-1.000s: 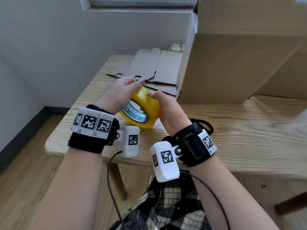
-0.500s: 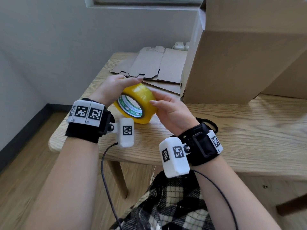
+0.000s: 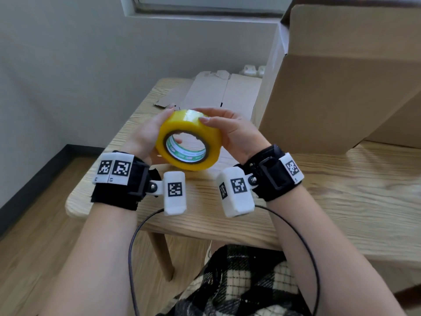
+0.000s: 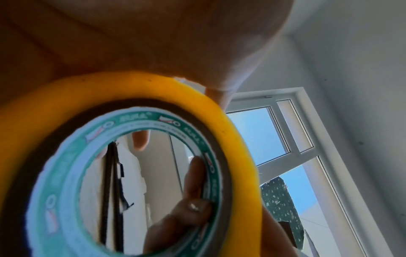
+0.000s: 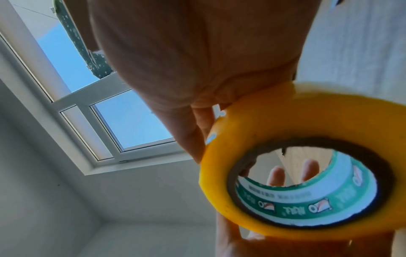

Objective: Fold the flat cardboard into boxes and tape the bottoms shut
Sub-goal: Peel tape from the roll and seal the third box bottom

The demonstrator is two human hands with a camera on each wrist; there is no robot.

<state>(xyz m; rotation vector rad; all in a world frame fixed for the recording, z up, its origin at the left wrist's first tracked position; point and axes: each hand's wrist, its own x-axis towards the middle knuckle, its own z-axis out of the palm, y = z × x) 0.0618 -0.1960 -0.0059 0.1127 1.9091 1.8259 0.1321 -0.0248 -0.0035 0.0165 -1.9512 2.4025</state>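
A: Tape roll (image 3: 189,139) position?
B: Raised above the worktop (image 3: 341,201), left of the standing box (image 3: 337,96).
A: Hands?
B: Left hand (image 3: 145,135) and right hand (image 3: 232,133) both curl around it (rim grip). Flat cardboard (image 3: 218,94) lies behind the roll.

A yellow roll of packing tape (image 3: 189,139) with a green-and-white printed cardboard core is held on edge above the wooden table's near edge, its open centre facing the camera, cupped between the left hand (image 3: 145,135) and right hand (image 3: 237,133) with fingers lying over its outer band. Behind it, flat cardboard (image 3: 218,94) lies unfolded on the tabletop. To the right stands a large brown cardboard box (image 3: 341,94), set up, with its flaps raised.
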